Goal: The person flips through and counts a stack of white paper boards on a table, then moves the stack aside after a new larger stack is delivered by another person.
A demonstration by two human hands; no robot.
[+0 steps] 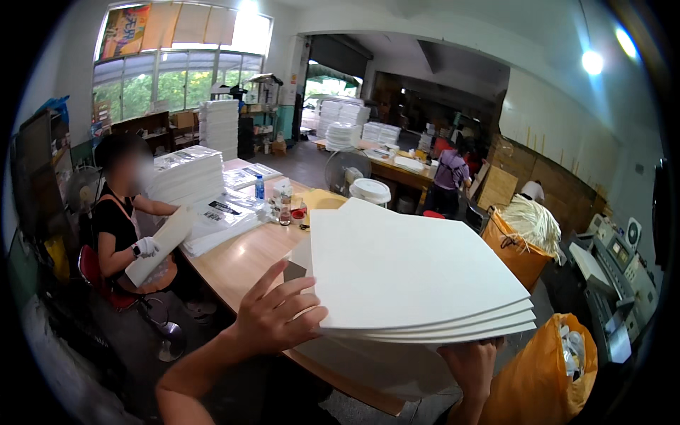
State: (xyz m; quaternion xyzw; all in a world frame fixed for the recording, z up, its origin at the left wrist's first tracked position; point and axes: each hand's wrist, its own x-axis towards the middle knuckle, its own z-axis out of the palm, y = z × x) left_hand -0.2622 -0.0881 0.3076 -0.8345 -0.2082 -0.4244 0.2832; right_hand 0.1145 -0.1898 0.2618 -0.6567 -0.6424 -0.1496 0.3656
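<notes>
A fanned stack of large white boards [418, 273] fills the middle of the view, above the near end of the table. My right hand [473, 361] grips its near right edge from below; the boards hide most of those fingers. At the near left corner is my left hand [276, 312], its fingers spread and bent, with fingertips against the board edges. Its thumb does not show. Under the stack, a pale flat sheet [379, 365] lies partly in shadow on the wooden table [230, 265].
A seated co-worker [124, 219] at left holds a pale board. Packaged stacks [188, 177], a blue-labelled bottle [259, 187] and a white-lidded bucket [370, 190] stand beyond. Orange sacks [542, 375] sit at right, near a grey machine [613, 265]. Another person [451, 173] works farther back.
</notes>
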